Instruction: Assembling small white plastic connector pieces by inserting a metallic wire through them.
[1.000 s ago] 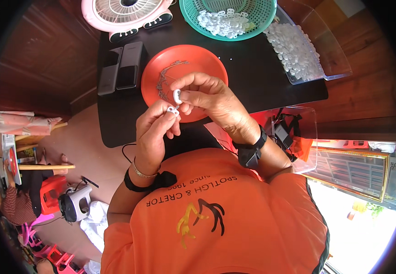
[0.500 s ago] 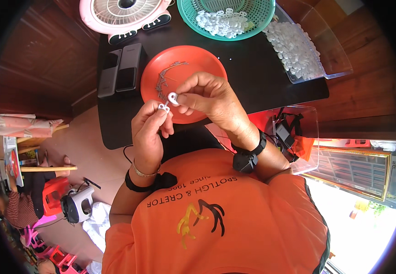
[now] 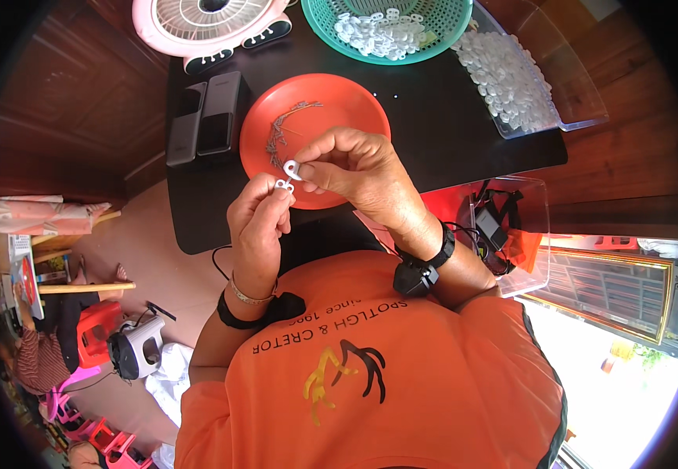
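Note:
Over the near edge of a red-orange basin (image 3: 362, 98), my left hand (image 3: 253, 219) pinches a small white plastic piece with two holes (image 3: 285, 186). My right hand (image 3: 366, 176) grips a white ring-shaped plastic piece (image 3: 291, 169) between thumb and forefinger. The two pieces nearly meet, the ring just above the holed one; a thin grey shaft seems to run between them, too small to tell whether it joins them. In the basin lie several small grey metal pins or screws (image 3: 275, 134), in a curved row.
A green basket (image 3: 323, 35) with white plastic pieces stands at the back. To its right a clear bin (image 3: 581, 121) holds many more. Two grey-black devices (image 3: 218, 113) and a pink fan (image 3: 147, 27) occupy the table's left side. A person (image 3: 46, 356) sits at far left.
My right hand has brought the ring slightly left, closer to the holed piece in my left hand, so less of the grey shaft shows between them. The head view has shifted slightly.

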